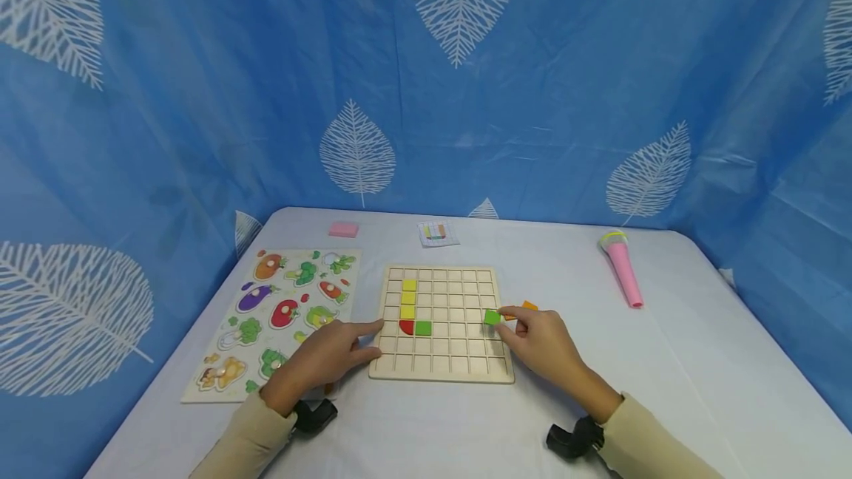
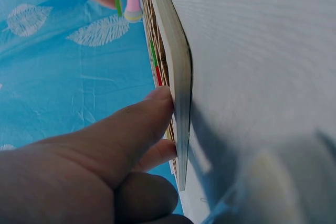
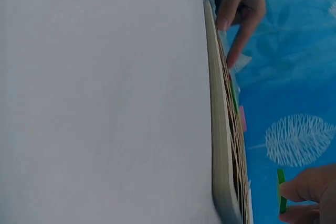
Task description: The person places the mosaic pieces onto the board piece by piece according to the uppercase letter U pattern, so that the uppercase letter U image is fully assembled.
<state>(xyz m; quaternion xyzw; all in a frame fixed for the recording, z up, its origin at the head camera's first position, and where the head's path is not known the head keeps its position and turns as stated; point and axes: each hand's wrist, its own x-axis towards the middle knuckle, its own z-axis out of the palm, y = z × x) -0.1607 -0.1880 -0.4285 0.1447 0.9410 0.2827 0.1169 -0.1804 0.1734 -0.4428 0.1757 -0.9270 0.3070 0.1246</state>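
A wooden grid board lies flat on the table in the head view. My left hand touches its left edge with thumb and index finger extended. Between thumb and fingertips, my right hand pinches a green square tile above the board's right side. In the right wrist view that tile is seen edge-on, clear of the board. Three yellow tiles run down a column at the board's left. Below them sit a red quarter-round tile and, beside it, another green tile.
Orange pieces lie just beyond my right hand, partly hidden by it. A vegetable peg puzzle covers the table's left, under my left forearm. Behind the board are a pink block and a pattern card. A pink toy microphone lies far right.
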